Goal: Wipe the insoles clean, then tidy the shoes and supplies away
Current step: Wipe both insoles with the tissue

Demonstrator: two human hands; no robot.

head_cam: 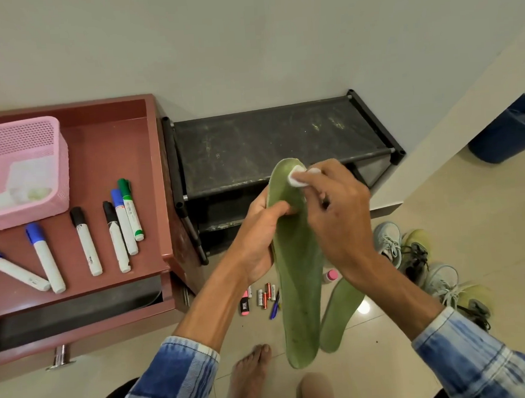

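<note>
On a tiled floor (390,360) by a shoe rack (282,141), left hand (257,233) grips a green insole (297,277); right hand (340,215) pinches a cotton pad (297,176), wiping the toe; heel likely next

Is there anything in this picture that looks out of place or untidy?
Yes. Batteries, a blue pen and a pink highlighter lie loose on the floor beside the cabinet, whose drawer stands partly open. The shoes sit in a jumbled heap on the right, and the black rack looks dusty on top.
</note>
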